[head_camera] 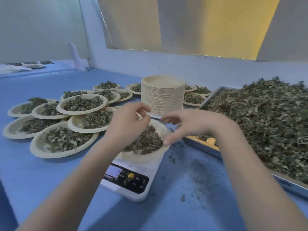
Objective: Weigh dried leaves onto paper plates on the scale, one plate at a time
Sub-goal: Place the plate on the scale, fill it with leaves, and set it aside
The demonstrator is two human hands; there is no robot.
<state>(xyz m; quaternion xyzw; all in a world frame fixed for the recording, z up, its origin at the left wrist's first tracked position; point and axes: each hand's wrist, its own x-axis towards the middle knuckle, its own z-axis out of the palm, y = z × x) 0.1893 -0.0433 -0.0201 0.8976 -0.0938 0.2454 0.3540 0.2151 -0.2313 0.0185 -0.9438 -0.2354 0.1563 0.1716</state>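
Observation:
A paper plate (160, 129) heaped with dried leaves (146, 142) sits on the white digital scale (133, 184) at the centre. My left hand (128, 124) hovers over the plate's left side with its fingers curled toward the thumb. Whether it pinches any leaves is hidden. My right hand (188, 125) reaches in from the right. Its thumb touches the plate's right rim and its fingers hang loosely curled above the far rim, holding nothing I can see.
A tall stack of empty paper plates (163, 97) stands just behind the scale. Several filled plates (63, 140) lie to the left and behind. A metal tray (208, 147) piled with loose dried leaves (260, 117) fills the right. Leaf crumbs dot the blue table (200, 177).

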